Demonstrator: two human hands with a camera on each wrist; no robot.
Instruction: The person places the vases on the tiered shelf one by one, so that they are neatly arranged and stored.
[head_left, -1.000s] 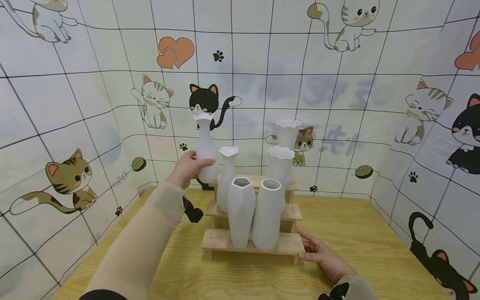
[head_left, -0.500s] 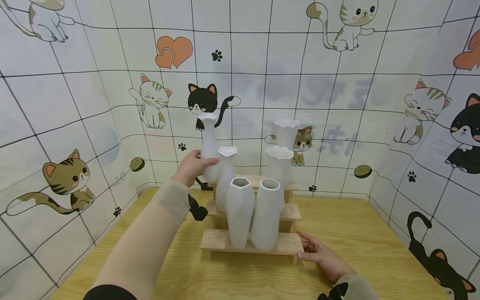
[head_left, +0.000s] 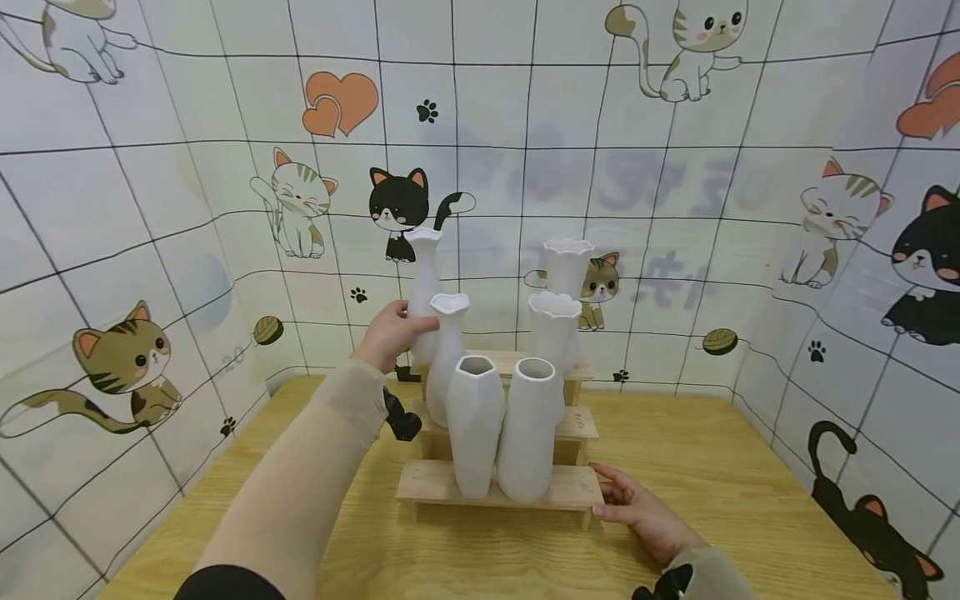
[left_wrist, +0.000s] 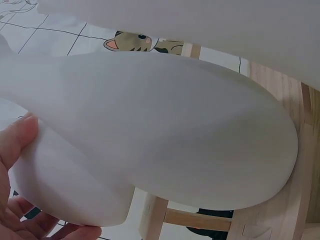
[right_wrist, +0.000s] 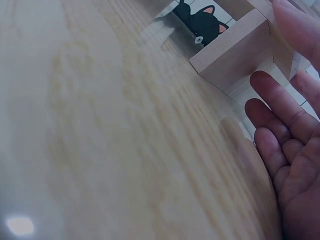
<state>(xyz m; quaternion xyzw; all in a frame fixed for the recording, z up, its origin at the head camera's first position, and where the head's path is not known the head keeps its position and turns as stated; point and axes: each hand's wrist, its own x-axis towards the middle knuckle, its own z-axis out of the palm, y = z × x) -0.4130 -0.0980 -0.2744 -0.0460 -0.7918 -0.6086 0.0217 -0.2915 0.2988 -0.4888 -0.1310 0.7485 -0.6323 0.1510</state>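
My left hand [head_left: 392, 336] grips a tall white vase [head_left: 423, 271] with a wavy rim around its body, at the left end of the top step of a three-step wooden stand [head_left: 420, 483]. In the left wrist view, that vase [left_wrist: 75, 180] is partly hidden behind a round-bellied white vase [left_wrist: 175, 130] on the middle step. Whether its base touches the top step cannot be told. My right hand [head_left: 641, 512] holds the right end of the bottom step; in the right wrist view, thumb and index finger are at the board while the other fingers [right_wrist: 270, 117] curl loosely below.
Two white vases, one faceted [head_left: 476, 429] and one round-mouthed [head_left: 527, 433], stand on the bottom step. Wavy-rimmed vases [head_left: 555, 325] stand behind at right, one [head_left: 567, 265] at the top. The stand is on a wooden table [head_left: 675, 442] before cat-print walls [head_left: 487, 183].
My left hand has moved right with the tall vase, bringing it over the left end of the top step. My right hand has kept its place on the stand.
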